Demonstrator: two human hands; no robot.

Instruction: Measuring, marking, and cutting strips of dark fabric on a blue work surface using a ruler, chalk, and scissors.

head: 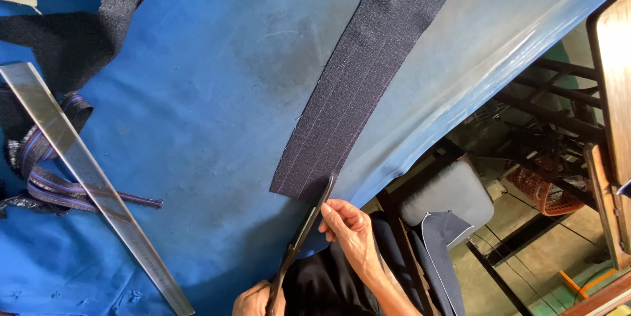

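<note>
A long strip of dark navy pinstriped cloth (358,79) lies diagonally on the blue-covered table (210,92). Its cut end sits close to the table's edge. Black scissors (303,234) point up at that end, the blade tip touching the strip's corner. My left hand (253,301), half out of view at the bottom, grips the scissor handles. My right hand (348,229) is beside the blades, its fingertips pinching the table edge just below the strip's end.
A long metal ruler (85,178) lies slanted at the left over a striped ribbon band (46,181). More dark cloth (85,27) is piled at the top left. Past the table edge stand a grey padded stool (453,191), a red basket (545,191) and a wooden board (618,60).
</note>
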